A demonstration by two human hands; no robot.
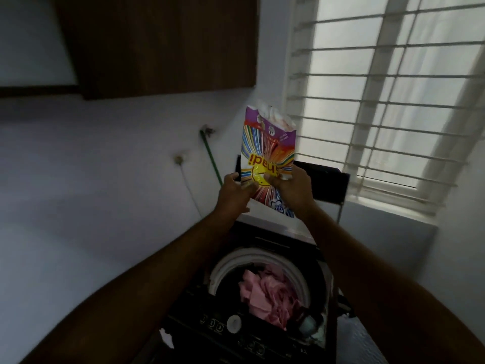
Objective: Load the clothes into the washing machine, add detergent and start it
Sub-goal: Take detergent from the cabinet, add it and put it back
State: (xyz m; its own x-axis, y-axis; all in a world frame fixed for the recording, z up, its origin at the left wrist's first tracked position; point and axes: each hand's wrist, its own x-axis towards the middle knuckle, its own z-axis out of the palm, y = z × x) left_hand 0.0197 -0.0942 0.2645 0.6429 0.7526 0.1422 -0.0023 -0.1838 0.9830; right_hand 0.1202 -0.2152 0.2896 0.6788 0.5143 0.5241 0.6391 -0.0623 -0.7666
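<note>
A colourful detergent packet (pixel 267 151) is held up in front of the wall, its torn end pointing up and its print upside down. My left hand (pixel 235 191) grips its lower left edge and my right hand (pixel 290 186) grips its lower right side. Below my arms stands a black top-loading washing machine (pixel 199 306) with its lid (pixel 330 185) raised at the back. Pink clothes (pixel 270 295) lie in the open drum, ringed by a white rim. The control panel (pixel 236 334) with round buttons runs along the machine's near edge.
A brown wall cabinet (pixel 157 46) hangs at upper left. A barred window (pixel 388 101) fills the upper right, with a sill beside the machine. A green hose (pixel 211 156) and a white cable (pixel 187 185) run down the wall behind the machine.
</note>
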